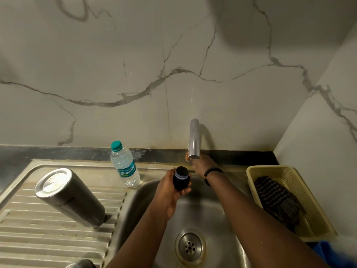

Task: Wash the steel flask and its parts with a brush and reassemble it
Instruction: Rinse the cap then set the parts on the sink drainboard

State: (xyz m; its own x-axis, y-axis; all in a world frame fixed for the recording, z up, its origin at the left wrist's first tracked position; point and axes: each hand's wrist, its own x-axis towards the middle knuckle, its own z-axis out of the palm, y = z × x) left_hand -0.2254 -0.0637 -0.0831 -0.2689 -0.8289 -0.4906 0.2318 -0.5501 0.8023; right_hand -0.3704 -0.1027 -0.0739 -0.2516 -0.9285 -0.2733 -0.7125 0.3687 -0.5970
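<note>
Steel everywhere at this sink — and the flask body stands mouth-down on the ribbed drainer, well to the left of the working hands, apparently set aside already. The left hand has its fingers curled round the dark flask cap, holding it over the basin just below and left of the tap spout. The right hand reaches up behind the spout's mouth; its fingers are hidden there, so whether it grips anything I cannot tell — likely it is working the tap or testing the flow. To rinse well, I'd tilt the cap's open side toward the stream and turn it slowly, keeping the hold firm since wet plastic slips.
</note>
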